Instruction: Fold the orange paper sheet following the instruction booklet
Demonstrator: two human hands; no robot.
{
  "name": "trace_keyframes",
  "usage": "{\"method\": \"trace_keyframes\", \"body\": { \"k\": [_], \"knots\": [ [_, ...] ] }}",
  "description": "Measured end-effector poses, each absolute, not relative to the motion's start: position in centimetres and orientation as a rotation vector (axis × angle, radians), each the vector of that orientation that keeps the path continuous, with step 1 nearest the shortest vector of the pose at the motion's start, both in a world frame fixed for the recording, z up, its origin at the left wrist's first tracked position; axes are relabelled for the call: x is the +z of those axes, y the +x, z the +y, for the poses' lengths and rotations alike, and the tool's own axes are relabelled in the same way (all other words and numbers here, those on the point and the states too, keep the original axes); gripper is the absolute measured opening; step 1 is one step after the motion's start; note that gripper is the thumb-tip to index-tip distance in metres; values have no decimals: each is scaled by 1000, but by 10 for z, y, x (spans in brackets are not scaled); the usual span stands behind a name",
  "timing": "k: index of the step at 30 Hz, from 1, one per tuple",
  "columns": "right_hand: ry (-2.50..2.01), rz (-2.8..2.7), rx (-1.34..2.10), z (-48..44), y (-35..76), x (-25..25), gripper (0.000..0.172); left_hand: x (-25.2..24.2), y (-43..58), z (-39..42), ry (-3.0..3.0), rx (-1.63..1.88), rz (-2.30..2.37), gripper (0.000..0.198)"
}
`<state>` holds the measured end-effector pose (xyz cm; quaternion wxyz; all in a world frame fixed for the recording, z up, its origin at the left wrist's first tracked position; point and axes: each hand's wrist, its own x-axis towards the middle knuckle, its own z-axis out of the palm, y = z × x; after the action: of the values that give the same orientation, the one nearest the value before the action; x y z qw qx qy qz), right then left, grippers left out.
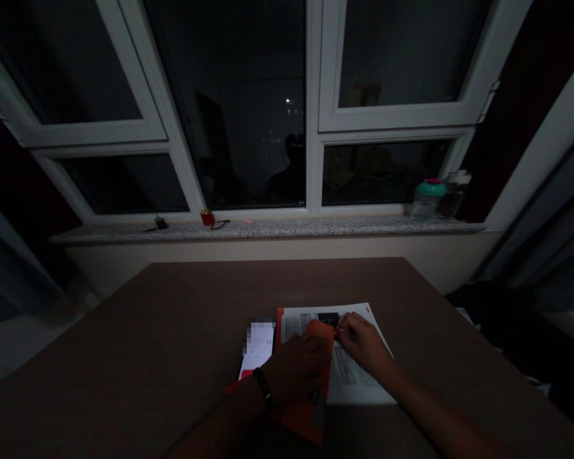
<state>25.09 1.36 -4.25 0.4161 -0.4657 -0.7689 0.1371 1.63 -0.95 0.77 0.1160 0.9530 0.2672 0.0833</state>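
My left hand [294, 370] lies on an orange sheet or folder [321, 338] on the brown table [172, 344], fingers curled round its folded top edge. My right hand [361, 341] rests on a white printed page [358, 382] just right of the orange sheet, fingertips pinched together at the orange edge near a dark patch [328, 318] on the page. What the right fingers pinch is too dim to make out. A black band is on my left wrist. A white booklet [258, 350] lies just left of my left hand.
A stone window sill [268, 228] runs behind the table, below dark windows. On it stand a small red container [207, 217], a small dark object [161, 222] and, at the right, two clear bottles [428, 199], one with a teal lid. The room is very dim.
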Motion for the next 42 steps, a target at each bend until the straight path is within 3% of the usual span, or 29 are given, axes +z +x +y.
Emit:
{"method": "trace_keyframes", "body": {
  "k": [12, 22, 29, 36, 42],
  "knots": [
    [-914, -2193, 404, 4, 248, -37, 17, 10, 17, -9, 2816, 189, 758, 44],
    [-1110, -2070, 290, 12, 248, -42, 18, 9, 17, -9, 2797, 200, 761, 37],
    [-905, -2250, 349, 6, 247, -42, 18, 8, 18, -8, 2802, 205, 757, 42],
    [-1156, -2057, 228, 13, 248, -39, 22, 10, 17, -9, 2785, 204, 760, 36],
    [-1197, -1943, 226, 10, 250, -35, 16, 6, 17, -8, 2790, 228, 751, 37]
  ]
}}
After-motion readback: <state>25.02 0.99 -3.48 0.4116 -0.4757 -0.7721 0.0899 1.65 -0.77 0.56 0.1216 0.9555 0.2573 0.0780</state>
